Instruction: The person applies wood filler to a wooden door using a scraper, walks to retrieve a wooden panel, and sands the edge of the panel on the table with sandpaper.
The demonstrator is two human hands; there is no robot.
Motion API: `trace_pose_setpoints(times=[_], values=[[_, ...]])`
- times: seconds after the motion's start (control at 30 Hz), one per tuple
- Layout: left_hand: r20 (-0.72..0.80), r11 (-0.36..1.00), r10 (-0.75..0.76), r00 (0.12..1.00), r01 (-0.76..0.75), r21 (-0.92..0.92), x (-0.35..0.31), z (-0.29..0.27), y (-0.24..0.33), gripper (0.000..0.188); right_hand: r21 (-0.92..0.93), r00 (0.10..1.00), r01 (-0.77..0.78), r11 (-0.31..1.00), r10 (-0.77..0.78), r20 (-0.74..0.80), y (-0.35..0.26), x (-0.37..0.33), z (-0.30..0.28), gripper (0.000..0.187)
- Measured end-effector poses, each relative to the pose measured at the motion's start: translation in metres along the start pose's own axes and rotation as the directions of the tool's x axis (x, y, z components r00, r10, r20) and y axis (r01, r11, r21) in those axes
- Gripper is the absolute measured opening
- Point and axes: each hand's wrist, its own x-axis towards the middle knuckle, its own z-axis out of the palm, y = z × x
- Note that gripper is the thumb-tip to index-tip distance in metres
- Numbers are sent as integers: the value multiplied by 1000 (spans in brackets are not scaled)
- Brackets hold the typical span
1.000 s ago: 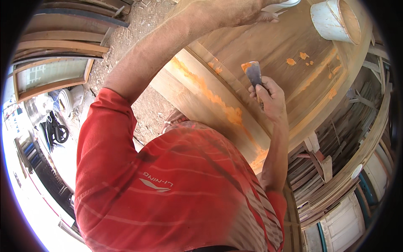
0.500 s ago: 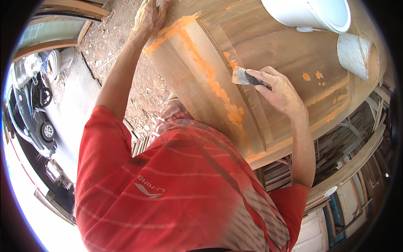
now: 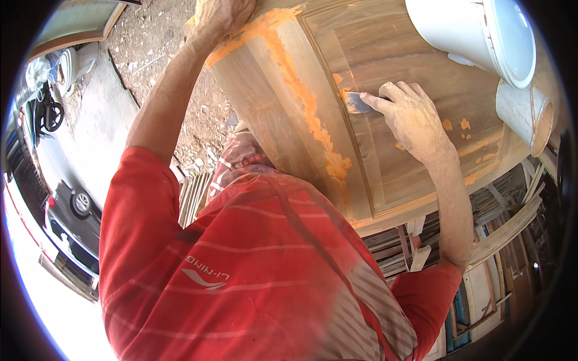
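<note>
A brown wooden panel door (image 3: pixel 259 102) lies in front of me, with orange filler (image 3: pixel 310 114) smeared along its joints. My right hand (image 3: pixel 415 120) is closed round a putty knife (image 3: pixel 359 103). The knife's flat blade touches the door beside the raised moulding, and orange filler shows at its left edge. At the door's far left corner is my left hand (image 3: pixel 226 17), close to another orange smear. The picture's top edge cuts off its fingers, so their grip is hidden. Small orange dabs (image 3: pixel 465 123) dot the inner panel right of my right hand.
A large white bucket (image 3: pixel 463 36) and a smaller pale bucket (image 3: pixel 524 114) with a brownish end are on the door's far right. Stacked timber (image 3: pixel 500 234) lies beyond the right edge. Debris-strewn ground (image 3: pixel 150 54) and a dark car (image 3: pixel 72 192) are at left.
My right hand has shifted slightly right, and the knife's blade now lies lower against the door near the moulding. The whole view has also swung a little, moving the buckets rightward in the picture.
</note>
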Motion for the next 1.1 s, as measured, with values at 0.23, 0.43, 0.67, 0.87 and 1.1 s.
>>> trace_pose_setpoints(times=[0.23, 0.43, 0.67, 0.87, 1.1], values=[[41, 999, -38, 998, 39, -26, 9, 9, 9, 47, -71, 995, -36, 997, 42, 90, 6, 5, -1, 46], [-95, 963, 39, 995, -13, 268, 16, 46, -36, 48, -157, 999, -39, 987, 34, -35, -4, -2, -4, 44], [93, 988, -155, 984, 154, 19, 9, 1, 7, 49, -136, 999, 11, 991, -18, -50, -11, 9, -6, 42], [116, 988, -152, 982, 150, 28, 10, 0, 6, 51, -129, 998, 49, 990, -53, -24, -12, 22, -6, 41], [106, 985, -174, 979, 175, 5, 13, 2, -4, 51, -157, 1000, 5, 988, -3, 13, -18, 31, -8, 39]])
